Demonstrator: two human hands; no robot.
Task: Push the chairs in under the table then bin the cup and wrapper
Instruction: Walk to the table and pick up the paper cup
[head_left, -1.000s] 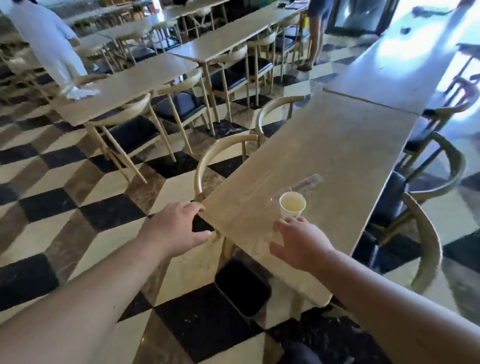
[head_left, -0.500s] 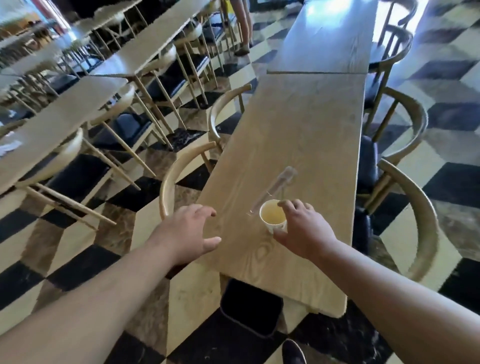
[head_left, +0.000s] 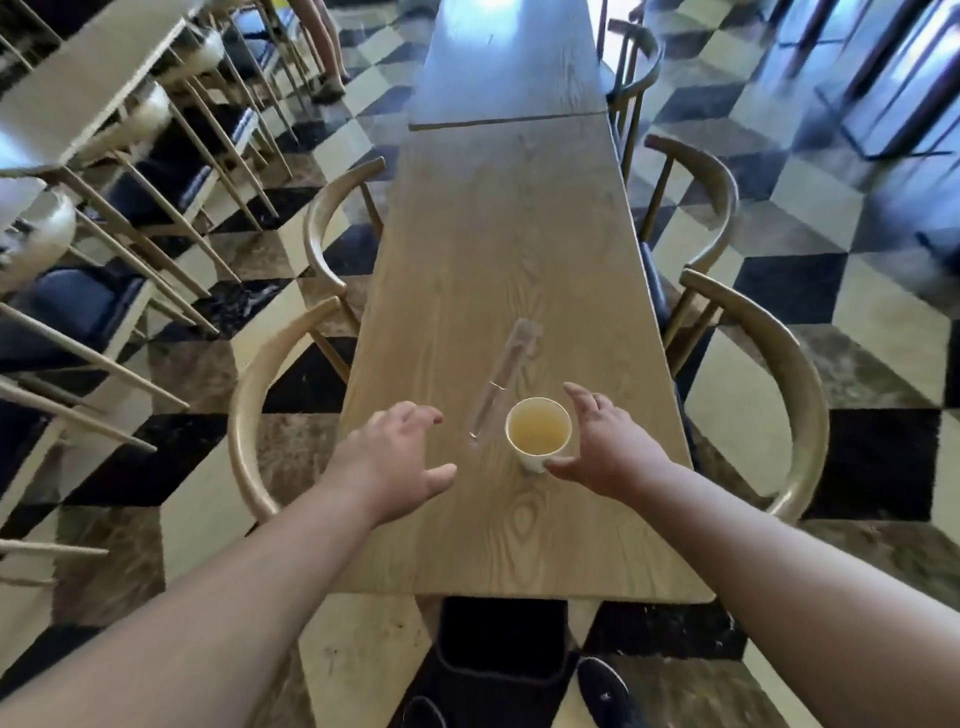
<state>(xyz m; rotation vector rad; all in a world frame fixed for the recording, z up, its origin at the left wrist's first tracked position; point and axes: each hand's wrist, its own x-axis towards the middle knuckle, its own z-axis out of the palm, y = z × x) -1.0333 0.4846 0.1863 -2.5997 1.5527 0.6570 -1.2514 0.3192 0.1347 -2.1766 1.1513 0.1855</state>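
Both hands are spread open over the near end of the table, holding nothing. The right hand (head_left: 605, 444) cups around the paper cup (head_left: 538, 433), its thumb by the cup's base and its fingers curved past the far side; whether skin touches paper I cannot tell. The left hand (head_left: 395, 460) hovers apart, fingers splayed, just left of the clear wrapper (head_left: 503, 382).

The cup stands upright with pale yellow liquid in it, the one long wrapper lying just beside it on its left. The table (head_left: 483, 249) is long, narrow, light wood with plain grain, butted against a second one beyond.

Four curved-back wooden chairs flank it: two on the left (head_left: 249, 405) (head_left: 324, 218), two on the right (head_left: 789, 374) (head_left: 711, 187), all tucked close. A black bin (head_left: 498, 654) sits on the floor under the near edge. The floor (head_left: 810, 249) is chequered in black, cream and brown tiles. More tables and chairs fill the left side.
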